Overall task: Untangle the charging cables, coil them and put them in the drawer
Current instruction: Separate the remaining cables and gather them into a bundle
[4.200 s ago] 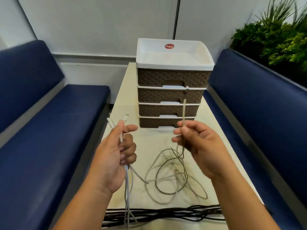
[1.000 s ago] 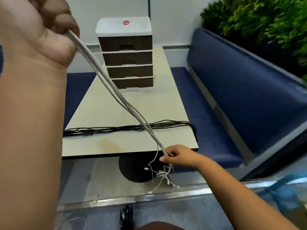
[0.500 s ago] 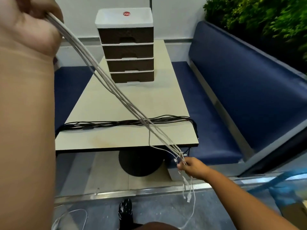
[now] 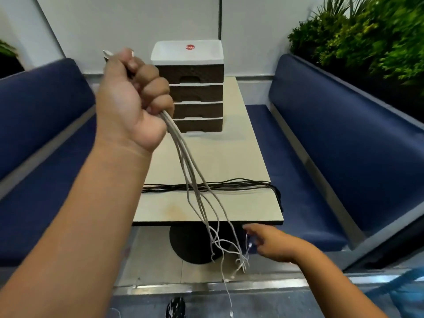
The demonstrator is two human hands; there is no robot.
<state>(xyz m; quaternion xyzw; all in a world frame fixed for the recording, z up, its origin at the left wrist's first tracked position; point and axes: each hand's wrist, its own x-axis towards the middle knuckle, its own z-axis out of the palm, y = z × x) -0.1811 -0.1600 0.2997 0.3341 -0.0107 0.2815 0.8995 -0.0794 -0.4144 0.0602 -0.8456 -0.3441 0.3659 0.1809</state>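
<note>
My left hand is raised in front of the drawer unit and grips a bundle of several white charging cables near their plugs. The cables hang down past the table's front edge, their loose ends dangling and crossing each other above the floor. My right hand is low, just below the table's front edge, with fingers stretched toward those ends; it holds nothing. The brown drawer unit with a white top stands at the far end of the table, all its drawers closed.
A bundle of black cables lies across the beige table near its front. Blue benches flank the table on both sides. Green plants stand at the back right. The table's black round foot is below.
My left hand has come down to the middle of the view. My right hand has let go of the cable ends, which now hang loose and slack.
</note>
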